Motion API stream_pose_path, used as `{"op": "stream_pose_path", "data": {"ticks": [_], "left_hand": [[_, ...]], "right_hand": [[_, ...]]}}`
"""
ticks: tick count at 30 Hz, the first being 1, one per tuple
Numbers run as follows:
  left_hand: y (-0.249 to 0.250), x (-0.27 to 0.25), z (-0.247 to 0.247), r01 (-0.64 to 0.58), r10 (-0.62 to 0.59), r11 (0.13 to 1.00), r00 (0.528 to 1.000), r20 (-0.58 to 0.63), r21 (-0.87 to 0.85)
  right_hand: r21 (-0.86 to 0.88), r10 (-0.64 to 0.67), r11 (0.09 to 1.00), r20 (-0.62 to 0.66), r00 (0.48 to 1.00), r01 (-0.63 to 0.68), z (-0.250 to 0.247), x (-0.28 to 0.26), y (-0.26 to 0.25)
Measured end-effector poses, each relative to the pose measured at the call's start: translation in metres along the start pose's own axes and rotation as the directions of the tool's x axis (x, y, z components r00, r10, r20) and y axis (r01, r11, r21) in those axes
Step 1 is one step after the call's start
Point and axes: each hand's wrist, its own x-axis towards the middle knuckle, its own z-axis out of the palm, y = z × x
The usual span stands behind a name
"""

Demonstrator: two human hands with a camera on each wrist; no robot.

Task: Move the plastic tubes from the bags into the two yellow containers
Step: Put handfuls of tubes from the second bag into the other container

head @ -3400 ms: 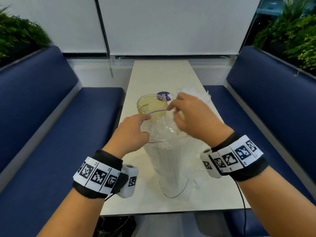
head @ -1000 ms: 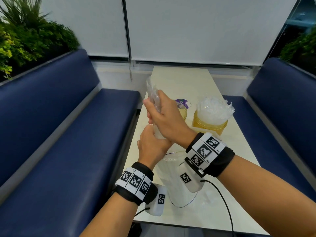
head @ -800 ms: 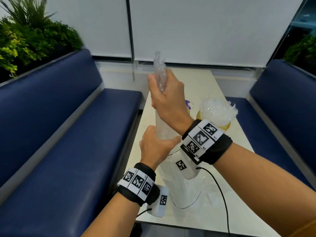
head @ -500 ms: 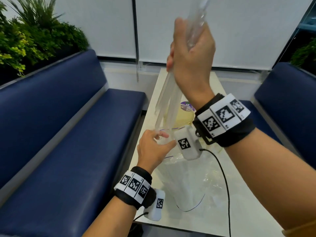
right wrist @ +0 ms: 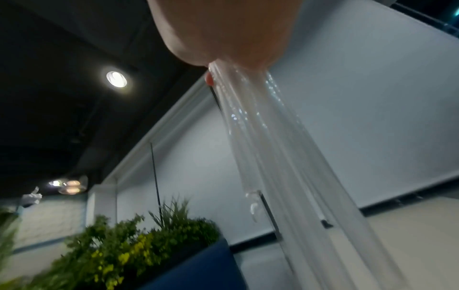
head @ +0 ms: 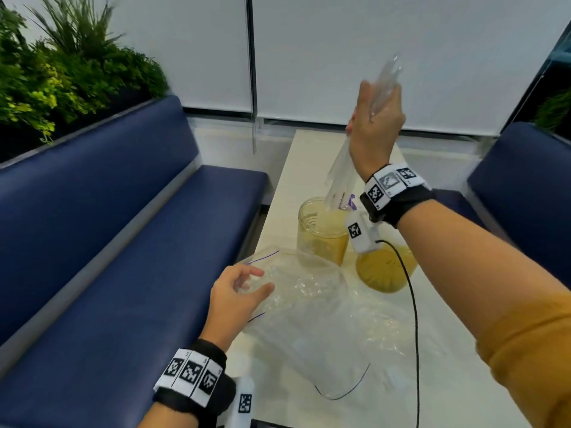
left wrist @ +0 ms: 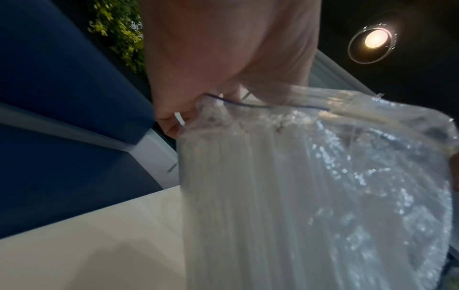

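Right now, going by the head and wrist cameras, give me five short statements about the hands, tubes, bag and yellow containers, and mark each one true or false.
1. The right hand grips a bundle of clear plastic tubes. True.
2. The tubes' lower ends hang over the left yellow container. True.
3. The left hand holds a second bundle of tubes in the air. False: it is low at the mouth of the plastic bag, which lies on the table.
4. The bag is empty. False: the left wrist view shows tubes inside it.
5. Both yellow containers stand on the blue bench. False: they stand on the table, the right yellow container partly hidden by the right wrist.
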Motion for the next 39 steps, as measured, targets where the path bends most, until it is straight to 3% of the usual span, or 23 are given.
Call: {"op": "stream_pose_path", "data": {"ticks": [11,17,20,26,30,35,37,39], "left_hand": [[-0.008,0.005,-0.020,-0.057,0.057,0.998,0.998,0.012,0.018],[-0.002,0.009,-0.016,-0.078,0.078,0.996,0.997,0.026,0.034],[0.004,0.010,-0.012,-0.094,0.093,0.995,0.995,0.033,0.042],[0.017,0.010,-0.006,-0.106,0.103,0.994,0.992,0.067,0.039],[0.029,0.009,-0.004,-0.140,0.135,0.989,0.985,0.109,0.045],[0.051,0.011,0.005,-0.150,0.147,0.989,0.972,0.181,0.004],[0.057,0.012,0.011,-0.151,0.149,0.989,0.972,0.184,-0.005],[0.062,0.013,0.017,-0.146,0.152,0.988,0.970,0.188,-0.042]], "right_hand": [[-0.196,0.241,0.959,0.185,0.953,-0.205,0.020,-0.062,0.115],[-0.351,0.507,0.842,0.255,0.823,-0.410,-0.004,-0.091,0.142],[-0.444,0.571,0.786,0.253,0.781,-0.430,-0.014,-0.094,0.141],[-0.462,0.458,0.835,0.286,0.842,-0.298,-0.022,-0.086,0.127],[-0.665,0.502,0.739,0.436,0.747,-0.108,-0.031,-0.081,0.111],[-0.610,0.212,0.777,0.485,0.848,0.154,-0.048,-0.052,0.049],[-0.482,0.105,0.850,0.550,0.828,0.213,-0.054,-0.047,0.011],[-0.351,0.075,0.912,0.652,0.755,0.213,-0.060,-0.052,-0.029]]}}
